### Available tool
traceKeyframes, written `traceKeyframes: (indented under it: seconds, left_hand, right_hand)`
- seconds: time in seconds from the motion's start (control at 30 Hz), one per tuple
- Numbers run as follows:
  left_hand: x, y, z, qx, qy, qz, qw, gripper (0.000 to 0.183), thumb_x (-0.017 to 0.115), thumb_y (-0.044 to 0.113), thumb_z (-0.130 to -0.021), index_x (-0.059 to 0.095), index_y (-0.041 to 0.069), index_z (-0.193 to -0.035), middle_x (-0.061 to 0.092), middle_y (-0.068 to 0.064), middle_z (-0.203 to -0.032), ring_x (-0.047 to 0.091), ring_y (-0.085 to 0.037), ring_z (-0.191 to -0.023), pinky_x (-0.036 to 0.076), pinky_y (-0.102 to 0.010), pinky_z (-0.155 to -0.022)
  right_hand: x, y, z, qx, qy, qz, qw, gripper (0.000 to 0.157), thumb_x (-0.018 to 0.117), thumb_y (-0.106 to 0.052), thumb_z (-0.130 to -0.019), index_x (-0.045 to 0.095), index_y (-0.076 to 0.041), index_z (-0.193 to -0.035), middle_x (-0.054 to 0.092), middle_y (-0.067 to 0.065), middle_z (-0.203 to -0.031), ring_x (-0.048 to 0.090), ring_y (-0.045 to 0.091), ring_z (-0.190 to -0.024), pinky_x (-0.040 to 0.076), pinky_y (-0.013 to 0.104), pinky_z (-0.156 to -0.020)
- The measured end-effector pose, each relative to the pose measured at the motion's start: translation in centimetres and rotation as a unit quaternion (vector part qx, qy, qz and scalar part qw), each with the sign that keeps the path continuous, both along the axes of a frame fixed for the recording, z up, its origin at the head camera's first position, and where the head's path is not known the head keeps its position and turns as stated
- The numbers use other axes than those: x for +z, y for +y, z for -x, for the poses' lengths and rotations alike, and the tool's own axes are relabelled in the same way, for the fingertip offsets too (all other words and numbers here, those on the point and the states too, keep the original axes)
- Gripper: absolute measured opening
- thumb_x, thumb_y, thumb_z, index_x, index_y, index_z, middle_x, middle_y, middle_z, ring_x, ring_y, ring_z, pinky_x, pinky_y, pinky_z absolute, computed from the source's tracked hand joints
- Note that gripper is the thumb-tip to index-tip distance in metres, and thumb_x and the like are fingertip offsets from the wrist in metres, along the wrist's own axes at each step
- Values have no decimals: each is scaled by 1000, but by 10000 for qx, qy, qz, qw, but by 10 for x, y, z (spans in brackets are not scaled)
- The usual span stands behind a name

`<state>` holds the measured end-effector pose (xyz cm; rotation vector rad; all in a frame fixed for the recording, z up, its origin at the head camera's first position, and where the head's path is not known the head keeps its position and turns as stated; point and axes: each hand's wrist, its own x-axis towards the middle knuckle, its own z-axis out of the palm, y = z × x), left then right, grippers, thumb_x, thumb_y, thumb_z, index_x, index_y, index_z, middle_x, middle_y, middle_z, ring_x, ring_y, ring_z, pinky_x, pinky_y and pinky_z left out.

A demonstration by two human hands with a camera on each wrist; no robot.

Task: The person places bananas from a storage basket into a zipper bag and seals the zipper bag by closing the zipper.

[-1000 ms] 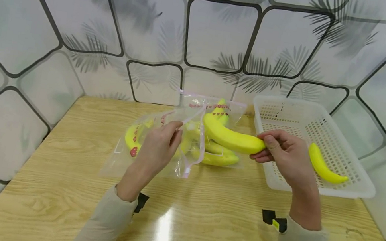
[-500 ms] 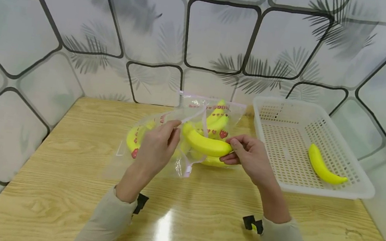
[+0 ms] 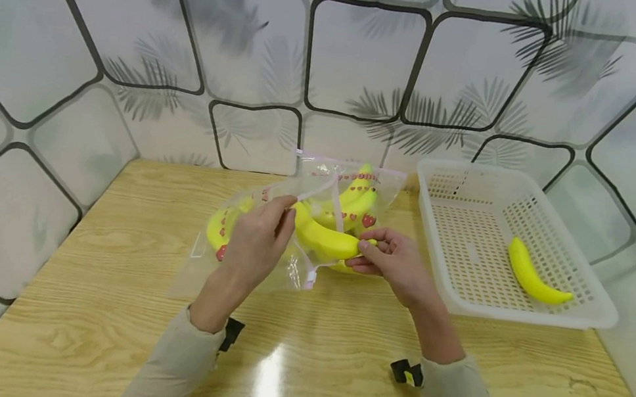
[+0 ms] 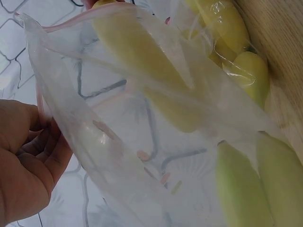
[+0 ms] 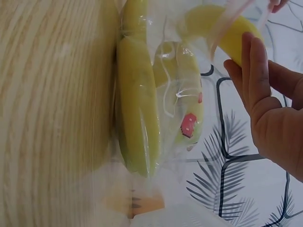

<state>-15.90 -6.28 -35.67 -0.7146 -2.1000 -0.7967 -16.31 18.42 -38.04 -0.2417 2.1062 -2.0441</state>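
Observation:
My left hand (image 3: 258,234) pinches the pink-edged mouth of a clear zip bag (image 4: 109,146) and holds it up. Inside this bag, green-tipped bananas (image 4: 244,184) show in the left wrist view. At the bag's mouth, my right hand (image 3: 396,264) grips a yellow banana (image 3: 322,235) by one end. The far end of that banana reaches into the bag, seen through the plastic. Just behind lies a second clear bag (image 3: 392,180) printed with red hearts and strawberries, with bananas (image 5: 137,99) in it.
To the right stands a white perforated plastic basket (image 3: 530,314) with a single banana (image 3: 535,275) lying inside. Everything rests on a wood-grain table (image 3: 332,372). A patterned wall covering (image 3: 365,58) rises behind and at both sides.
My right hand has carried the banana left from beside the basket, and its far end has gone into the bag. My left hand stays in place, holding the bag's mouth.

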Motion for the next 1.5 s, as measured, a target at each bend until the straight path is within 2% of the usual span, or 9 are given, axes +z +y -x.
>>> traceKeyframes:
  seconds: [0.2, 0.37, 0.5, 0.7, 0.83, 0.97, 1.13, 1.3, 1.5]
  left_hand:
    - [0, 0, 0, -9, 67, -17, 10000, 16, 63, -4, -92, 65, -10, -106, 69, -17, -83, 52, -18, -56, 49, -29, -52]
    - [0, 0, 0, 2, 67, 36, 10000, 15, 62, -4, -92, 66, -9, -105, 69, -17, -83, 52, -18, -57, 50, -30, -52]
    - [1, 0, -1, 15, 40, 87, 10000, 14, 62, -4, -92, 65, -9, -105, 69, -16, -83, 52, -19, -56, 50, -30, -52]
    - [0, 0, -1, 55, 20, 86, 9999, 15, 63, -3, -92, 65, -9, -106, 70, -17, -85, 53, -19, -57, 51, -31, -52]
    - [-1, 1, -1, 51, 4, 91, 9999, 15, 63, -3, -92, 65, -9, -106, 70, -17, -86, 55, -18, -57, 51, -30, -52]
    - [0, 1, -1, -26, 20, 101, 9999, 15, 61, -3, -93, 65, -9, -107, 70, -17, -86, 56, -18, -58, 52, -29, -53]
    - [1, 2, -1, -87, 84, 106, 9999, 14, 61, -4, -93, 65, -10, -105, 69, -16, -81, 53, -17, -55, 50, -28, -50]
    - [2, 0, -1, -125, 82, 21, 9999, 15, 61, -6, -92, 64, -10, -106, 65, -15, -76, 50, -16, -53, 46, -26, -48]
    - [3, -2, -2, -236, 77, -40, 9997, 15, 59, -7, -93, 64, -11, -107, 64, -14, -74, 50, -16, -52, 45, -26, -46]
  right_hand:
    - [-7, -4, 2, -2, -83, -416, 9991, 32, 49, -7, -104, 48, 17, -125, 62, 30, -116, 73, 22, -86, 55, 48, -83]
    - [-15, -5, 2, 222, 84, -865, 9960, 31, 40, -11, -107, 38, 13, -126, 48, 36, -129, 67, 42, -105, 54, 51, -87]
    - [-18, -10, -1, 470, -125, -544, 9973, 28, 33, -14, -109, 30, 9, -126, 45, 39, -131, 61, 50, -112, 54, 52, -88]
    - [-20, -19, 0, 600, -654, 448, 9951, 20, 30, -13, -109, 33, 5, -118, 61, 34, -114, 69, 37, -100, 54, 49, -88]
    - [-20, -22, 0, 567, -869, 784, 9915, 20, 33, -11, -109, 36, 6, -119, 62, 26, -109, 72, 26, -92, 57, 42, -86]
    - [-19, -25, -2, 358, -882, 832, 9920, 22, 39, -10, -107, 38, 8, -121, 59, 24, -110, 72, 19, -87, 58, 34, -81]
    - [-16, -30, -4, 52, -813, 799, 9935, 28, 50, -8, -104, 43, 11, -123, 63, 18, -105, 72, 17, -84, 59, 31, -76]
    - [-8, -32, -8, 112, -719, 835, 9938, 35, 51, -14, -104, 49, 15, -125, 64, 20, -112, 72, 21, -91, 59, 32, -79]
    - [-5, -34, -11, 256, -529, 786, 9952, 32, 53, -10, -102, 55, 16, -121, 64, 23, -121, 71, 20, -94, 58, 34, -81]
